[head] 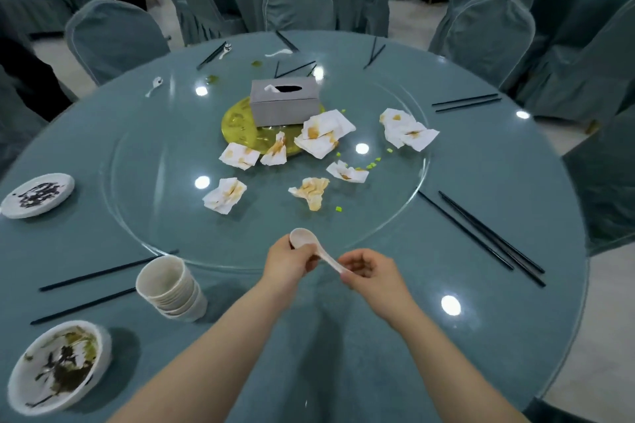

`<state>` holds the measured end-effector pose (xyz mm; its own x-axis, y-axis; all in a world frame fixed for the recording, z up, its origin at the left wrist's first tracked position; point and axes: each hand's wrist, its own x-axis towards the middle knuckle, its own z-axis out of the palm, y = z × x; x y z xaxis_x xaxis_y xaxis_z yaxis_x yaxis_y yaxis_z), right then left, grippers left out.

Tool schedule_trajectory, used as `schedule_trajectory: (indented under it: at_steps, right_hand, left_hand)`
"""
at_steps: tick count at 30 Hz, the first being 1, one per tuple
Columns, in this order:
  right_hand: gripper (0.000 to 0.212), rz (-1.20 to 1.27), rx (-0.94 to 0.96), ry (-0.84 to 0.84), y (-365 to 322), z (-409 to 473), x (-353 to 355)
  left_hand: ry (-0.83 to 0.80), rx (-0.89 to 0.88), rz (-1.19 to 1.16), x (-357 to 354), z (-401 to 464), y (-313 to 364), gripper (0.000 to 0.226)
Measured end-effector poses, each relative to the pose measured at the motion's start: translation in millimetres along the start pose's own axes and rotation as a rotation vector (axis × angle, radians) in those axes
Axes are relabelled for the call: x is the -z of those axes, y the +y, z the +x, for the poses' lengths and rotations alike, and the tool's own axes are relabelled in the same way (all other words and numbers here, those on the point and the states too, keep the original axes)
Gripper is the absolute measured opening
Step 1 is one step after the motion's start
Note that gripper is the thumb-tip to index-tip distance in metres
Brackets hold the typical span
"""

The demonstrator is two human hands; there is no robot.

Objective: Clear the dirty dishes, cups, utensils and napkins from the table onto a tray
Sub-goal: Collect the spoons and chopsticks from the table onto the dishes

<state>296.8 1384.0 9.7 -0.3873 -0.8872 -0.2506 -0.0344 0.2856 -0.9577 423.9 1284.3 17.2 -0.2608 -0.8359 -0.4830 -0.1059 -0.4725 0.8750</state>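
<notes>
On the round desk (446, 216), stained napkins (225, 195) and a grey tissue box (283, 103) lie at twelve o'clock and stacked cups (170, 288) at nine, while the left hand (288, 261) grips the white soup spoon (314, 249) at its bowl and the right hand (369, 269) pinches its handle above the near edge.

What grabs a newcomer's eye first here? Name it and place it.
The white spoon, held by both hands, left hand at the bowl, right hand at the handle. Beyond it, stained napkins litter the glass turntable around a grey tissue box.
</notes>
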Motion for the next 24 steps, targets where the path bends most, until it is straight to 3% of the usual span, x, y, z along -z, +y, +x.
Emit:
schedule_trajectory:
  at_steps: [4, 12, 15, 17, 20, 24]
  right_hand:
    - [0.025, 0.101, -0.018, 0.053, 6.4, 10.4, 28.6]
    - [0.024, 0.017, -0.036, 0.29, 46.9, 26.6, 100.9]
    - [0.019, -0.09, -0.064, 0.435, 62.7, 40.0, 141.8]
    - [0.018, -0.302, -0.091, 0.51, 75.2, 50.0, 170.6]
    - [0.047, -0.655, -0.151, 0.576, 90.1, 63.7, 209.1]
    - [0.081, -0.96, -0.398, 0.421, 104.4, 81.2, 239.6]
  left_hand:
    - [-0.162, 0.066, 0.018, -43.6, 3.5, -7.8, 0.007]
    - [-0.108, 0.081, 0.085, -84.2, 21.2, -9.7, 0.007]
    - [-0.085, 0.102, 0.091, -89.3, 27.7, -7.6, 0.008]
    - [-0.072, 0.115, 0.086, -90.4, 31.0, -7.3, 0.007]
    - [-0.056, 0.121, 0.078, -87.5, 34.6, -6.3, 0.008]
    - [-0.024, 0.111, 0.086, -80.1, 39.2, -1.8, 0.007]
